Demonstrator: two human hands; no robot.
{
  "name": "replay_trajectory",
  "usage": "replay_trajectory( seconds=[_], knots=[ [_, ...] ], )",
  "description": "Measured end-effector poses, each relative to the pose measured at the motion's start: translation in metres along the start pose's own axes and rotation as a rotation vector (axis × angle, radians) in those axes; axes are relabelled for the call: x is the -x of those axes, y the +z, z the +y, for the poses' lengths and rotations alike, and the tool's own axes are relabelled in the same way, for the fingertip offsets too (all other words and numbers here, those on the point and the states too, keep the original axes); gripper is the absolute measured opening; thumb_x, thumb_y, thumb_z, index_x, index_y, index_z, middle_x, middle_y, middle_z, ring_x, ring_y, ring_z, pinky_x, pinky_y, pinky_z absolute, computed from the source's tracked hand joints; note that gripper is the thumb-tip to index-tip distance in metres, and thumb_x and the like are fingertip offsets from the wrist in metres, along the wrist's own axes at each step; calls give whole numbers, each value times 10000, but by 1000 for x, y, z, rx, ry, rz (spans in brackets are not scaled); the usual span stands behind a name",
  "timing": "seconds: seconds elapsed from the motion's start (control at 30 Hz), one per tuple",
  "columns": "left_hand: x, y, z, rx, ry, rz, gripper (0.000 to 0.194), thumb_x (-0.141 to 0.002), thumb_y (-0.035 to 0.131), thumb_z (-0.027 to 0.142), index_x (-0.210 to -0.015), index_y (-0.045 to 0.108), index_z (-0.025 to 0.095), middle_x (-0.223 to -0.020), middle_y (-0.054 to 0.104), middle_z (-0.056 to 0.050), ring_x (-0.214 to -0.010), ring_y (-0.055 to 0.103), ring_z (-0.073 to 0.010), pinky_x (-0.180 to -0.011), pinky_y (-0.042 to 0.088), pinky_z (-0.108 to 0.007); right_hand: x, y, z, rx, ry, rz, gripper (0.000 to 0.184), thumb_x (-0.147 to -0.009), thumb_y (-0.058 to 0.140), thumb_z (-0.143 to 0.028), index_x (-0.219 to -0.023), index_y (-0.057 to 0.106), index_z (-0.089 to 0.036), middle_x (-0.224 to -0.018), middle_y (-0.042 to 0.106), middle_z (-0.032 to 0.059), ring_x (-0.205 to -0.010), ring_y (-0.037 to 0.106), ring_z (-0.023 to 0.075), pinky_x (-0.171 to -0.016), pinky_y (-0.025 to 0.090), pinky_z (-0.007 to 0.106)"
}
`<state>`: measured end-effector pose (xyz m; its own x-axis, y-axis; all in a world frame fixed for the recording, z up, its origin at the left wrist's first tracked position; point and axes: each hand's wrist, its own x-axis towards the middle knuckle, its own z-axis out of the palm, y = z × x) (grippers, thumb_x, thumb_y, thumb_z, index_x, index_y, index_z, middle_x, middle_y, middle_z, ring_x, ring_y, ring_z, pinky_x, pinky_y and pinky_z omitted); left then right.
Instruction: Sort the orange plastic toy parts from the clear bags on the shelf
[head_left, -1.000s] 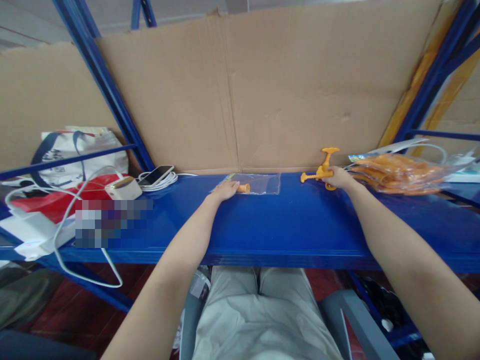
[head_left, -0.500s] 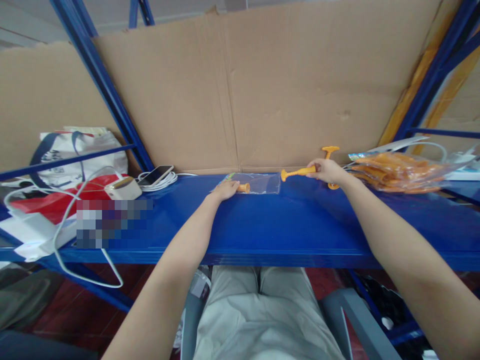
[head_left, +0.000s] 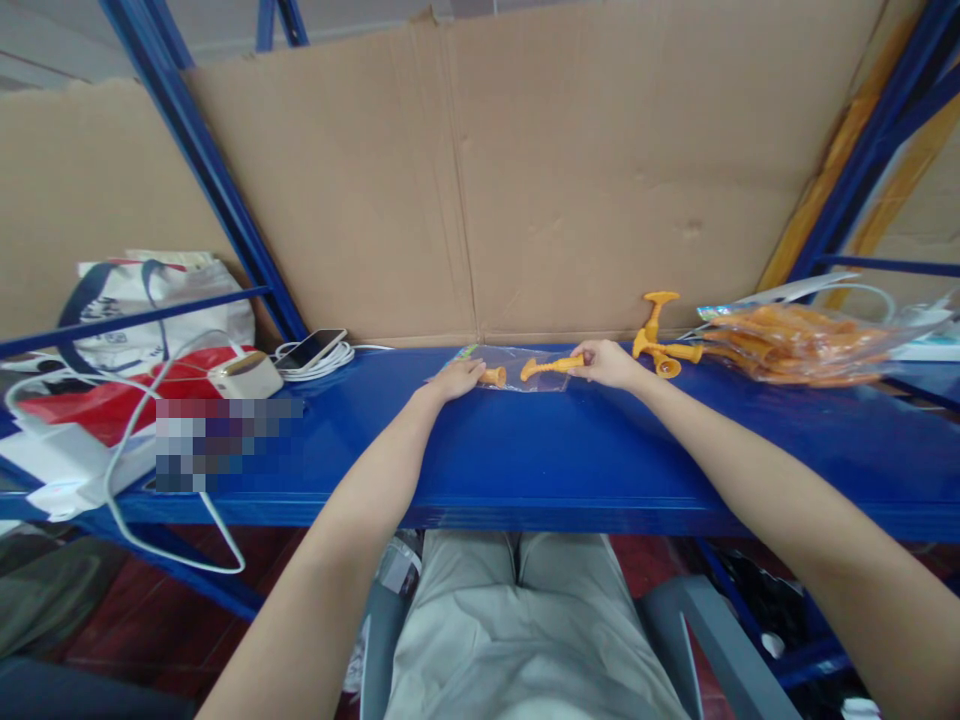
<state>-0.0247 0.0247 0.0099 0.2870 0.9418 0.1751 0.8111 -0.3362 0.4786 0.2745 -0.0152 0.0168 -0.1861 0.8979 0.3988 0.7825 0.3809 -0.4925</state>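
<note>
At centre, my right hand (head_left: 606,364) is gripping an orange piece (head_left: 551,367). My left hand (head_left: 456,380) is pressing a clear bag (head_left: 517,383).

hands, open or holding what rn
Left hand: on the clear flat plastic bag; grip unclear.
Right hand: closed on an orange T-shaped plastic piece.

Open shelf (head_left: 555,450) in front, cardboard (head_left: 600,180) behind; filled bag (head_left: 802,342) right

The clear bag (head_left: 513,358) lies flat on the blue shelf (head_left: 525,450). At its left, 1 orange peg (head_left: 495,377) shows its flared end; 1 orange T-piece (head_left: 553,366), head leftward, overlaps its right.
</note>
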Motion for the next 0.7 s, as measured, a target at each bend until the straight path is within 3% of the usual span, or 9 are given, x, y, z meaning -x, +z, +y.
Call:
replay_trajectory(
  seconds=[0.2, 0.33, 0.47, 0.57, 0.7],
  knots=[
    [2, 8, 13, 30, 101, -86, 434, -935, 425, 384, -1246, 678, 217, -1504, 498, -51, -1482, 323, -183, -1215, 184, -299, 3, 18, -18, -58, 116, 87, 99, -702, 723, -162, -797, 708, -186, -710, 698, 9, -707, 676, 174, -668, 521, 259],
    [3, 14, 20, 22, 147, -122, 427, -951, 412, 423, -1163, 724, 224, -1468, 548, -55, -1475, 340, -190, -1210, 204, -292, 4, 25, -21, -386, 282, 1, 157, -711, 787, -187, -845, 710, -156, -670, 693, 16, -590, 653, 142, -604, 544, 247],
    [6, 14, 23, 44, 170, -111, 438, -931, 462, 528, -1129, 739, 252, -1407, 609, -58, -1442, 403, -228, -1196, 257, -316, 6, 26, -23, -682, 391, -26, 240, -716, 814, -178, -925, 708, -126, -745, 729, 60, -652, 688, 141, -718, 604, 263],
    [9, 11, 25, -19, 215, -183, 554, -945, 380, 606, -1245, 688, 256, -1456, 565, -35, -1446, 393, -236, -1210, 229, -330, 8, 25, -27, -887, 436, -55, 178, -769, 738, -70, -937, 700, -117, -850, 751, 88, -739, 717, 132, -850, 601, 255],
    [11, 8, 29, -97, 277, -267, 648, -979, 257, 567, -1382, 588, 181, -1532, 463, -53, -1453, 377, -225, -1218, 201, -314, 10, 23, -33, -1052, 481, -117, 194, -824, 631, 17, -950, 680, -123, -956, 754, 95, -801, 732, 121, -937, 577, 255]
  ],
)
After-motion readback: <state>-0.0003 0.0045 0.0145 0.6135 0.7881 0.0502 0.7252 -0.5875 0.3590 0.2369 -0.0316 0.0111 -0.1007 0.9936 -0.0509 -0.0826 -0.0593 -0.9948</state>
